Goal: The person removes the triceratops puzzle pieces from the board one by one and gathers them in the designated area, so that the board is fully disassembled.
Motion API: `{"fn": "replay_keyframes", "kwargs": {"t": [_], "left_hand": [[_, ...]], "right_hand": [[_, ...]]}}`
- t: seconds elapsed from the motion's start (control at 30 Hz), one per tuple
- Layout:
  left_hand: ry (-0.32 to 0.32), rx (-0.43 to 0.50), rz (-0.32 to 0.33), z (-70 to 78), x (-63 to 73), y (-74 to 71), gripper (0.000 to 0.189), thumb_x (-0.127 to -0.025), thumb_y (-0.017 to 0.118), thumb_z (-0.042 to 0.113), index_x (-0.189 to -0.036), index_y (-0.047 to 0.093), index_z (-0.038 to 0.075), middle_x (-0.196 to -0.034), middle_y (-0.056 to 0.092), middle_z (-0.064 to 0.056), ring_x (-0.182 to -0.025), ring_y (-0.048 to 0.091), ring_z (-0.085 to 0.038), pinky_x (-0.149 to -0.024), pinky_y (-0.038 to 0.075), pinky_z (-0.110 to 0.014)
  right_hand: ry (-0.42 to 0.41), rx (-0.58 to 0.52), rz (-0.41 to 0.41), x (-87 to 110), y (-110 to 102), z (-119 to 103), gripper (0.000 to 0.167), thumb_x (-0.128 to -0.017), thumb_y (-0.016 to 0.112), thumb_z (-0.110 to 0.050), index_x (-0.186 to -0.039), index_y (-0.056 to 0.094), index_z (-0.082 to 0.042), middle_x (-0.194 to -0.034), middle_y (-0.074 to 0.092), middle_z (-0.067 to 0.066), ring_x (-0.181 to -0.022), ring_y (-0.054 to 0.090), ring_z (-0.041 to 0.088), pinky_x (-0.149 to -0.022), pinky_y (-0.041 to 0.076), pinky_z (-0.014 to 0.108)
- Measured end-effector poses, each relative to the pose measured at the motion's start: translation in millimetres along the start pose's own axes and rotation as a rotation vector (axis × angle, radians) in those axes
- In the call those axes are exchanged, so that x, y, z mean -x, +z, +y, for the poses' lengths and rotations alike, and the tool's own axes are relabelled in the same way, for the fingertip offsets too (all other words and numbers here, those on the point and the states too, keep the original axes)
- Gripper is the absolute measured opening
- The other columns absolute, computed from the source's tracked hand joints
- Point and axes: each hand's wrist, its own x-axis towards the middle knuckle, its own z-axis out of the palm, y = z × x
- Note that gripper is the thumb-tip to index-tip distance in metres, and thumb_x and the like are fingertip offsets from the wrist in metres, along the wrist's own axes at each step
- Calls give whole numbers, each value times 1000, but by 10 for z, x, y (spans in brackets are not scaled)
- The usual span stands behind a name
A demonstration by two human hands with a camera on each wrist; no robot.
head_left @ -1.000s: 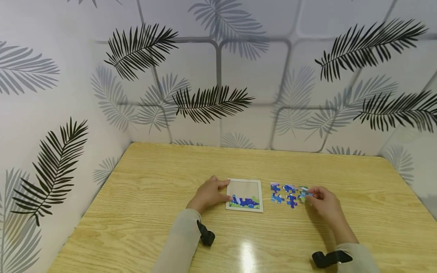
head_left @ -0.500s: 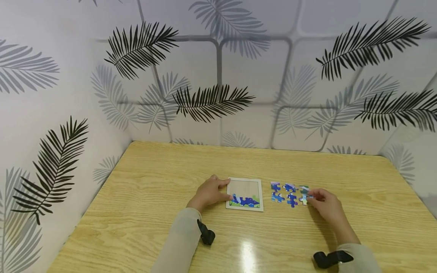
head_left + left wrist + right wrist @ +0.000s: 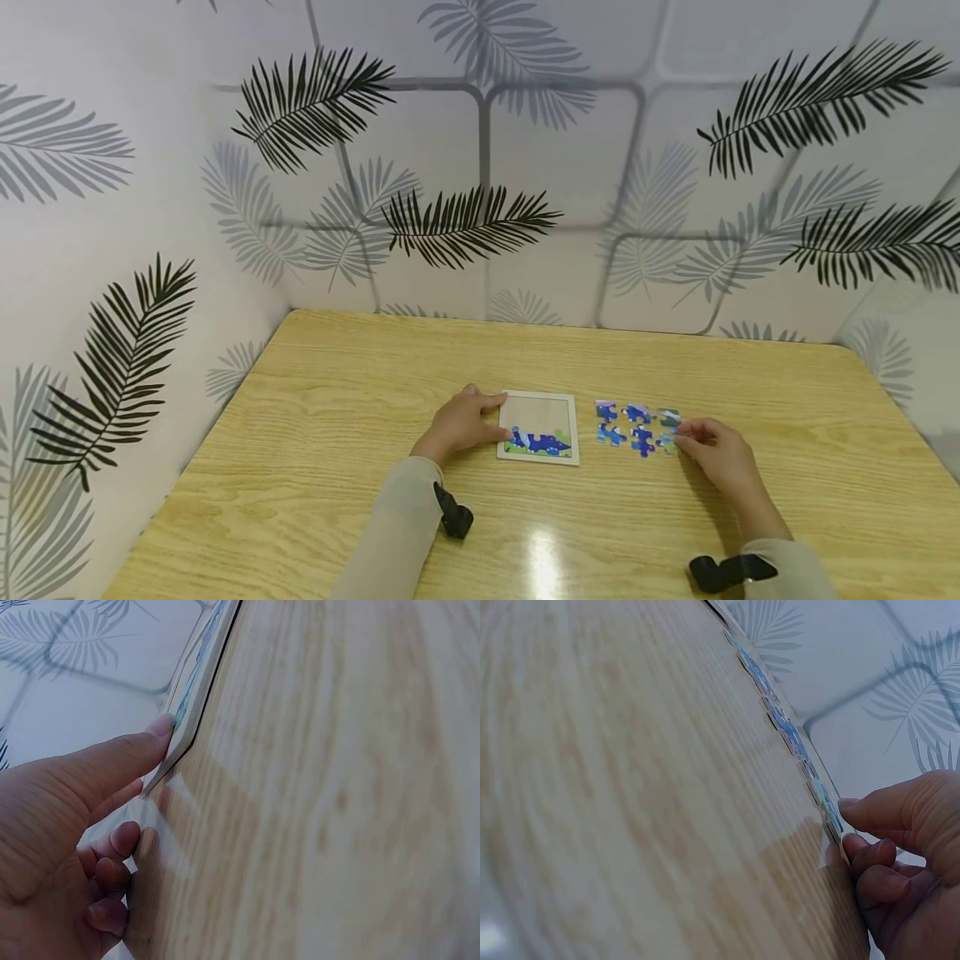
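In the head view a square wooden puzzle board lies on the table, its bottom row filled with a blue dinosaur picture. My left hand touches the board's left side, thumb on the frame and index finger straight at the upper corner; the left wrist view shows the other fingers loosely bent. Right of the board, several loose puzzle pieces lie in two rows. With thumb and index finger, my right hand pinches the edge of the lower right puzzle piece. Its fingertips partly hide that piece.
The wooden table reaches back to a wall with a leaf print. A black wrist camera sits on the left sleeve, another black wrist camera on the right.
The lower right puzzle piece has shifted slightly downward, apart from the piece above it, and my right hand has moved slightly right with it. The left hand and board have stayed put.
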Motion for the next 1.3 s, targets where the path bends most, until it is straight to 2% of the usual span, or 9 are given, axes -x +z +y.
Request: {"fn": "replay_keyframes", "kwargs": {"t": [0.47,0.63,0.73,1.0,1.17,1.3], "left_hand": [[0,26,-8,-10,-3,3,67,-77,78,38,-137,52,24,-91,44,0,-76,40,-18,-67,31,-31],[2,26,-10,-9,-3,-1,66,-77,77,39,-137,52,24,-91,44,0,-77,40,-18,-67,30,-30],[5,18,-9,-7,1,-5,66,-78,77,39,-137,52,24,-90,44,0,-76,39,-17,-67,30,-30],[10,19,-15,-7,-6,-7,63,-80,74,40,-137,52,23,-90,43,-1,-75,38,-17,-67,30,-30],[3,24,-36,-18,-12,-15,69,-77,77,42,-138,50,25,-95,45,-1,-79,41,-18,-71,33,-31],[8,16,-61,-21,-5,-30,77,-72,80,43,-140,48,25,-97,44,-1,-81,40,-17,-72,34,-31]], "right_hand": [[20,-20,-16,9,-15,1,29,-92,63,-19,-106,61,5,-101,61,19,-90,52,26,-74,41,34],[46,-41,-18,23,-23,-34,30,-93,61,-21,-109,60,5,-102,60,17,-89,52,25,-69,42,27],[34,-54,-4,28,-16,-84,30,-94,60,-21,-109,60,4,-101,60,16,-90,52,24,-66,42,23],[-68,-63,20,-4,81,-365,25,-93,61,-16,-107,63,4,-98,61,14,-91,54,23,-74,44,28],[-89,-121,-60,-15,264,-600,23,-93,61,-14,-108,62,3,-95,60,11,-85,52,20,-69,44,28],[-159,-161,-130,-10,474,-783,19,-91,61,-10,-105,62,3,-91,61,9,-79,52,17,-64,43,25]]}}
